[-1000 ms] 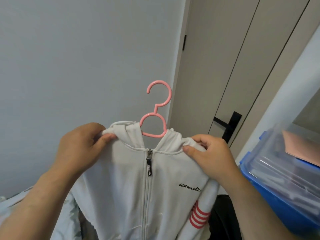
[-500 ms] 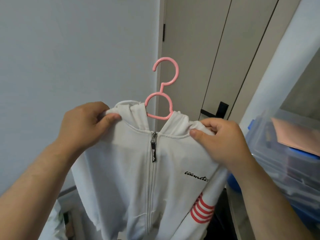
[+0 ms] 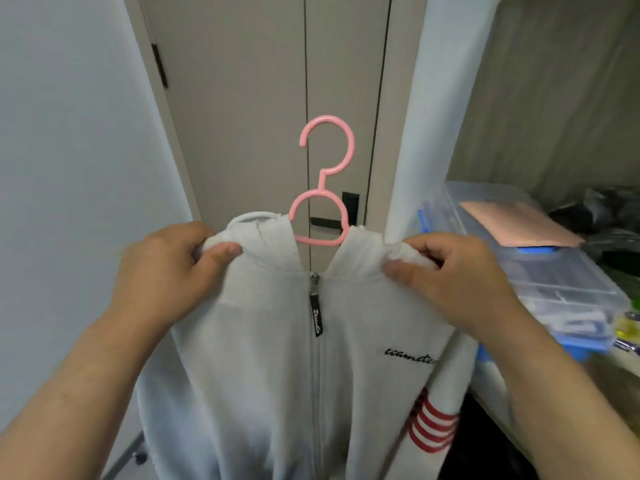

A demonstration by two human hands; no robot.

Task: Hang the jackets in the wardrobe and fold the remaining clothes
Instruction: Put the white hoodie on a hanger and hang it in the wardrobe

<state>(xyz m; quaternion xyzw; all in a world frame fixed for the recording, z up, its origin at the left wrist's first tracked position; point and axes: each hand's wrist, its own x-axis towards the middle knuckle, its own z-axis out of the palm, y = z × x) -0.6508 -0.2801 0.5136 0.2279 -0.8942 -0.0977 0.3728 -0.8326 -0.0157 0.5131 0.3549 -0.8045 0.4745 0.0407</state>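
Note:
A white zip-up hooded jacket (image 3: 270,358) with black script on the chest and red stripes on one sleeve hangs on a pink plastic hanger (image 3: 323,183), held up in front of me. My left hand (image 3: 166,271) grips the jacket's left shoulder, thumb over the fabric. My right hand (image 3: 450,275) grips the right shoulder the same way. The hanger's hook stands upright above the collar and touches nothing. The hanger's arms are hidden inside the jacket.
A beige door (image 3: 263,98) with a black handle (image 3: 332,220) is straight ahead. A white upright panel (image 3: 436,116) stands right of it. On a shelf at the right sits a clear storage box with a blue rim (image 3: 540,271), with dark items behind it.
The view has swung right, so the door is now straight behind the jacket. The jacket and hanger rose in view. Both hands keep their grip on the shoulders.

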